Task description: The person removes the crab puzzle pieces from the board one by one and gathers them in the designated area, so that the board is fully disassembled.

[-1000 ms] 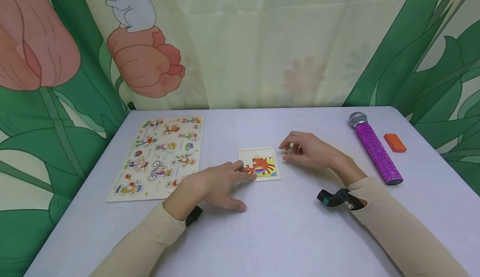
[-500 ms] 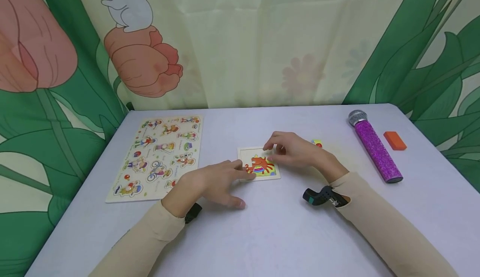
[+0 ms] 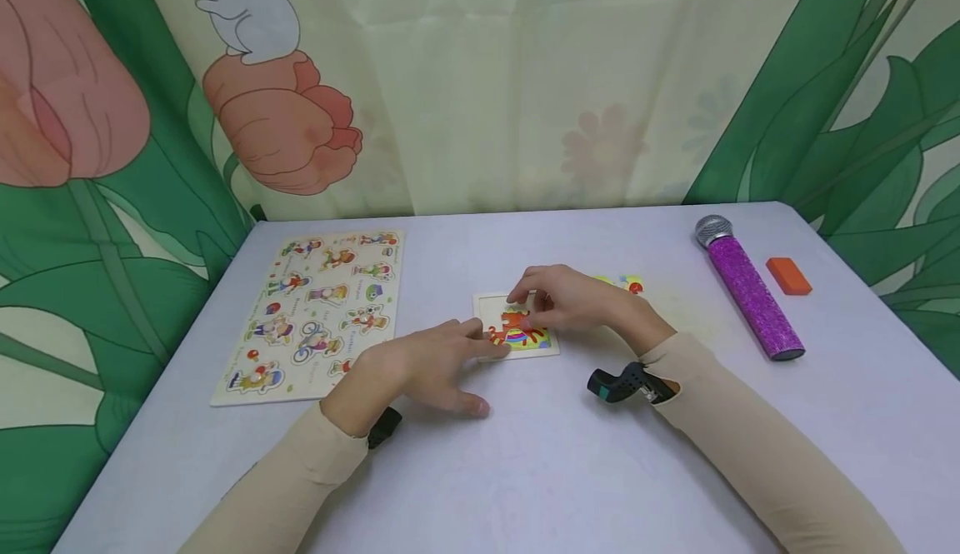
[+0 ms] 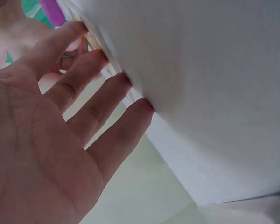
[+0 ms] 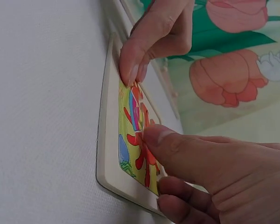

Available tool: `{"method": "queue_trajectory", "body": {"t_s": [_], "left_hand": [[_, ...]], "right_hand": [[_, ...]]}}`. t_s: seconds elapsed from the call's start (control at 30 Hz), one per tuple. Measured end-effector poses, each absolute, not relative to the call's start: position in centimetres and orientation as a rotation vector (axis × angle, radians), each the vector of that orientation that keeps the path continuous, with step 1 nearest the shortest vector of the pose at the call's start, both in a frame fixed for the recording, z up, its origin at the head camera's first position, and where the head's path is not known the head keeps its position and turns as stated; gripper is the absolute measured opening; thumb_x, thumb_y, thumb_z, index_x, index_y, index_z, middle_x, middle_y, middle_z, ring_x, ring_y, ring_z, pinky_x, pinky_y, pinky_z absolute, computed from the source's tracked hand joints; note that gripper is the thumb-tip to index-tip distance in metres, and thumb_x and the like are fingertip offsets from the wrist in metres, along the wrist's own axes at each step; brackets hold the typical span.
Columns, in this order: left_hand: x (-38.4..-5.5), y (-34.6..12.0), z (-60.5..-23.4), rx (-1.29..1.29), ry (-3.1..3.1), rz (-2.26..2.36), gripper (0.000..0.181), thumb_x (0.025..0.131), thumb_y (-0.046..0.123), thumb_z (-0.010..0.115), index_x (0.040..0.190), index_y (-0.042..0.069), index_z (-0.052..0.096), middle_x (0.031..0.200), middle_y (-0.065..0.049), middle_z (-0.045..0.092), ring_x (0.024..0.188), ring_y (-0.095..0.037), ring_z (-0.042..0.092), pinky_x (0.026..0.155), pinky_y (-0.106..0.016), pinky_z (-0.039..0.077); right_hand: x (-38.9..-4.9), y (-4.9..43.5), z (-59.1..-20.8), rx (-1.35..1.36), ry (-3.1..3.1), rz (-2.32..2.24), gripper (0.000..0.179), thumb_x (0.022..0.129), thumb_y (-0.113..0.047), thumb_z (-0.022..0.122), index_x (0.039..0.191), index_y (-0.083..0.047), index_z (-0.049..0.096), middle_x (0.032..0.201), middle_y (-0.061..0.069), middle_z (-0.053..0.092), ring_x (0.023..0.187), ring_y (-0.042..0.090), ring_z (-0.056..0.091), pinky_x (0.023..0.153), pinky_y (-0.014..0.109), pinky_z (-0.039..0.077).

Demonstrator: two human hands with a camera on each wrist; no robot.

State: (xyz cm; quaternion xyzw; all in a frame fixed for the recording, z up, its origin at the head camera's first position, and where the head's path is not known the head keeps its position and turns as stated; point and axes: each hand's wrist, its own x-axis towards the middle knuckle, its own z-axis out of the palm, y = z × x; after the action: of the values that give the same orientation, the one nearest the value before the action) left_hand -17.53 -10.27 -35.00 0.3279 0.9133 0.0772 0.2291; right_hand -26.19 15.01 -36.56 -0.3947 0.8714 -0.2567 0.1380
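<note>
A small square jigsaw (image 3: 538, 354) lies mid-table, its pale wooden frame around a red animal and a rainbow. Its upper part looks blank. My left hand (image 3: 427, 371) reaches over from the left, fingers extended, the fingertips resting on the frame's left side; the left wrist view shows them nearly straight. My right hand (image 3: 573, 297) is over the right half, fingers bent. In the right wrist view its thumb (image 5: 161, 137) touches the red puzzle piece (image 5: 142, 158); thumb and index pinch about it, with the index tip hidden there. Loose yellow-green pieces (image 3: 633, 284) lie behind the right hand.
A large picture board (image 3: 315, 321) with several cartoon figures lies on the left. At the right rest a purple glitter microphone (image 3: 753, 296) and an orange block (image 3: 789, 276). A printed curtain (image 3: 480, 96) hangs behind the white-covered table.
My right hand has moved left from beside the jigsaw to over its picture, uncovering the loose pieces on the table. The left hand has stayed at the frame.
</note>
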Motion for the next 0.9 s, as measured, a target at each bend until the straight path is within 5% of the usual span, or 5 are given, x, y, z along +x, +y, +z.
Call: {"method": "queue_trajectory", "body": {"t_s": [0.3,0.63,0.9], "left_hand": [[-17.47,-10.26,-34.92,0.91,2.507,0.223,0.074,0.088,0.054,0.076,0.154,0.038,0.047,0.15,-0.003,0.043,0.133,-0.021,0.045,0.112,-0.041,0.042],[-17.37,-10.36,-34.87,0.897,2.511,0.228,0.074,0.088,0.053,0.076,0.154,0.037,0.047,0.154,-0.006,0.041,0.137,-0.023,0.044,0.114,-0.041,0.041],[-17.39,-10.4,-34.84,0.912,2.51,0.243,0.073,0.088,0.052,0.076,0.154,0.036,0.048,0.149,-0.004,0.043,0.132,-0.021,0.046,0.113,-0.04,0.043]], "right_hand": [[-26.25,14.85,-36.78,-1.154,2.472,-0.726,0.038,0.091,-0.021,0.081,0.125,-0.008,0.07,0.107,0.003,0.062,0.084,0.013,0.057,0.079,0.029,0.051],[-26.14,14.53,-37.2,-1.117,2.44,-0.824,0.042,0.09,-0.017,0.081,0.118,-0.012,0.05,0.104,0.002,0.058,0.079,0.015,0.055,0.072,0.028,0.047],[-25.92,14.47,-37.36,-1.114,2.473,-0.824,0.042,0.09,-0.021,0.082,0.122,-0.015,0.055,0.103,0.0,0.061,0.084,0.016,0.056,0.076,0.029,0.05]]}}
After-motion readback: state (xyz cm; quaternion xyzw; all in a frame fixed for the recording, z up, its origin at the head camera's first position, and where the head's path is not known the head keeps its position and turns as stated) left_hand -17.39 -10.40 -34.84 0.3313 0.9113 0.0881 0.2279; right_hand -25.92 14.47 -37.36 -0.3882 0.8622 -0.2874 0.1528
